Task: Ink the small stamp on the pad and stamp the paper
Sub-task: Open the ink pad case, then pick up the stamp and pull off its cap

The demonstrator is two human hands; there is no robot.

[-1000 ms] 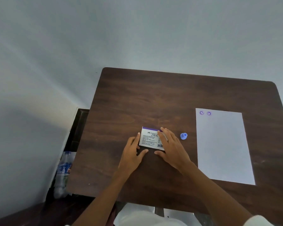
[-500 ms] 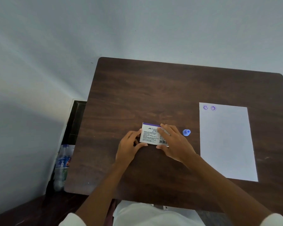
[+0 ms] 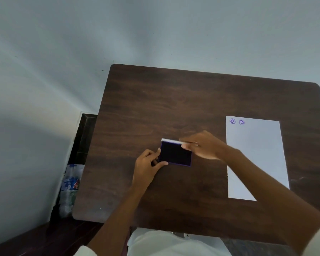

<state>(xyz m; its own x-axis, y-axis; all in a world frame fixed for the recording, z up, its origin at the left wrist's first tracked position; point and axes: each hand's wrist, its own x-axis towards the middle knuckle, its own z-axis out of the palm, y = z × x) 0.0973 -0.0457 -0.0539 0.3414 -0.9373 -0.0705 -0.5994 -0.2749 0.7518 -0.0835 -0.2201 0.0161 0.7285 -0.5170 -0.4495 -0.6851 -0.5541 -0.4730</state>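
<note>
Pale blue-grey wall behind, dark wood tabletop (image 3: 201,100) filling the middle, and 1 plastic bottle (image 3: 70,189) down on the floor at its left edge. The ink pad (image 3: 175,154) sits open near the centre, its dark inked face showing. The lid (image 3: 171,140) stands up along the far edge, seen edge-on as a thin white strip. The right hand (image 3: 204,145) has its grip pinched on that lid's right end. The left hand (image 3: 148,163) has its grip closed on the pad's near-left corner, thumb and fingers steadying the base. The small stamp itself is not to be seen; it may be behind the right hand. To the right lies 1 sheet of paper (image 3: 257,159), flat, its near corner cut across by the right forearm. 2 round purple stamp marks (image 3: 237,121) sit side by side at its far-left corner, their design too small to read.
</note>
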